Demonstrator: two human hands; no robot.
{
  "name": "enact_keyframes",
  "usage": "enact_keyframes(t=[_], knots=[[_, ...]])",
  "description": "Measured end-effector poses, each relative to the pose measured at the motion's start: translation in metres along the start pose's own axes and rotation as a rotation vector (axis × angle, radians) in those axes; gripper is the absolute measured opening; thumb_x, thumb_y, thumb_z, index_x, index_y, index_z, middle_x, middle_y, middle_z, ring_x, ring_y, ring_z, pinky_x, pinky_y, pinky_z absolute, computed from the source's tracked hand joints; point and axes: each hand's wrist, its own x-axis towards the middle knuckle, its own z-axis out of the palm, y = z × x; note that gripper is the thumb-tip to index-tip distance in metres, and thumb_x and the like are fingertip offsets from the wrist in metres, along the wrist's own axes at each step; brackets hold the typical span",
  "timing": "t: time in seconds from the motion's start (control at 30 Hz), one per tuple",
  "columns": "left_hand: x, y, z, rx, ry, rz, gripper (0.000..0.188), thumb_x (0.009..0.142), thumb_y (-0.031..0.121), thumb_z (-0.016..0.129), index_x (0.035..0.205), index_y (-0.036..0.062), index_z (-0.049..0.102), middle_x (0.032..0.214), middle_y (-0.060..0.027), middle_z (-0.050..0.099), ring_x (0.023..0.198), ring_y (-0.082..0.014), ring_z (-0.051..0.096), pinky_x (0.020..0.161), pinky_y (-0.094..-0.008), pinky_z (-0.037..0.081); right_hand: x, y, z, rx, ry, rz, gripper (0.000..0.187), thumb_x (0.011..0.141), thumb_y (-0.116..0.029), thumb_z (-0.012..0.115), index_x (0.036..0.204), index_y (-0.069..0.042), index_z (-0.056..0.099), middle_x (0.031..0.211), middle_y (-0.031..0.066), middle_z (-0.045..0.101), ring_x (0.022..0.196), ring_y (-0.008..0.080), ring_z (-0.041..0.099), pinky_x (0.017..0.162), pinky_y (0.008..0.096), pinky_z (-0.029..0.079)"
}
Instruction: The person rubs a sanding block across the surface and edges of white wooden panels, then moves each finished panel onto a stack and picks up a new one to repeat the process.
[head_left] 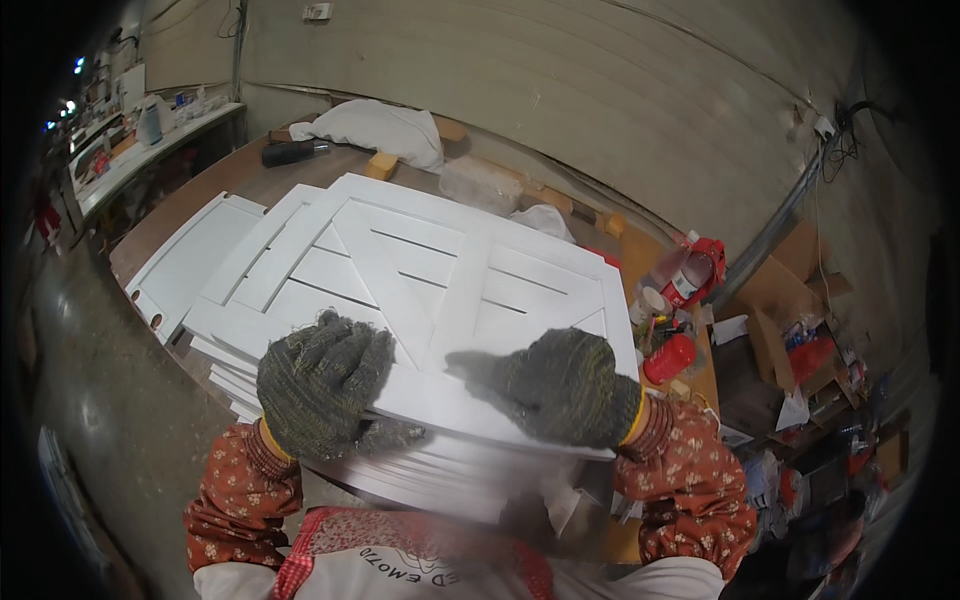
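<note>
Head view: a white rectangular slatted panel with diagonal boards (458, 290) lies face up atop a stack of thin white panels (430, 472) on a brown flat-topped desk (222, 172). The left hand in a dark grey-green knitted glove (322, 388) is at the near edge; its fingers are curled, and whether they grip the edge cannot be told. The right hand in a matching glove (560, 385) lies over the near right portion; its fingers are extended, tips blurred, with no held object visible. Status, by judgement: the top panel appears assembled and white across its visible face. Lower faces are mostly hidden; the remaining quantity cannot be established.
</note>
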Motion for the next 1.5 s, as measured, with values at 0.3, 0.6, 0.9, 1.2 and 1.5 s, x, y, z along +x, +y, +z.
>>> enact_keyframes(t=[0.3, 0.6, 0.9, 1.2, 1.5], knots=[[0.009, 0.004, -0.006, 0.048, 0.056, 0.001, 0.068, 0.076, 0.061, 0.065, 0.11, 0.0028, 0.067, 0.102, -0.0123, 0.066, 0.093, -0.0304, 0.064, 0.078, -0.0465, 0.052, 0.008, -0.001, -0.003, -0.033, -0.078, 0.034, 0.037, 0.099, -0.041, 0.049, 0.13, -0.024, 0.059, 0.06, 0.0089, 0.062, 0.048, 0.0291, 0.059, 0.048, 0.0421, 0.047], [0.001, 0.002, -0.002, 0.034, 0.048, -0.019, 0.071, 0.075, 0.059, 0.066, 0.119, 0.0029, 0.064, 0.107, -0.0146, 0.064, 0.096, -0.0351, 0.064, 0.082, -0.0503, 0.05, 0.018, -0.001, -0.001, 0.072, -0.005, -0.005, 0.038, 0.099, -0.041, 0.05, 0.135, -0.031, 0.058, 0.064, 0.0042, 0.065, 0.053, 0.0244, 0.061, 0.047, 0.043, 0.046], [0.002, 0.001, -0.001, 0.032, 0.045, 0.0, 0.067, 0.076, 0.056, 0.065, 0.117, 0.0034, 0.066, 0.106, -0.0133, 0.065, 0.096, -0.0331, 0.064, 0.081, -0.0487, 0.051, 0.025, 0.043, 0.026, 0.112, 0.334, 0.044, 0.032, 0.096, -0.035, 0.058, 0.116, -0.013, 0.067, 0.064, 0.0102, 0.062, 0.052, 0.0303, 0.06, 0.048, 0.0434, 0.045], [0.003, 0.004, -0.001, 0.089, 0.039, 0.011, 0.075, 0.074, 0.065, 0.067, 0.115, 0.0026, 0.067, 0.105, -0.0146, 0.065, 0.094, -0.0346, 0.065, 0.081, -0.0494, 0.051, 0.013, 0.031, -0.002, 0.611, 0.206, 0.156, 0.036, 0.094, -0.029, 0.063, 0.123, -0.008, 0.065, 0.084, 0.0144, 0.071, 0.073, 0.0271, 0.069, 0.07, 0.0358, 0.053], [0.004, 0.002, -0.004, 0.053, 0.049, 0.004, 0.078, 0.074, 0.068, 0.067, 0.116, 0.0017, 0.066, 0.108, -0.0152, 0.065, 0.096, -0.0346, 0.065, 0.085, -0.0488, 0.05, 0.003, 0.004, -0.034, 0.241, -0.117, 0.239, 0.041, 0.087, -0.027, 0.074, 0.122, -0.008, 0.067, 0.098, 0.0166, 0.072, 0.084, 0.0262, 0.072, 0.075, 0.0365, 0.055]])
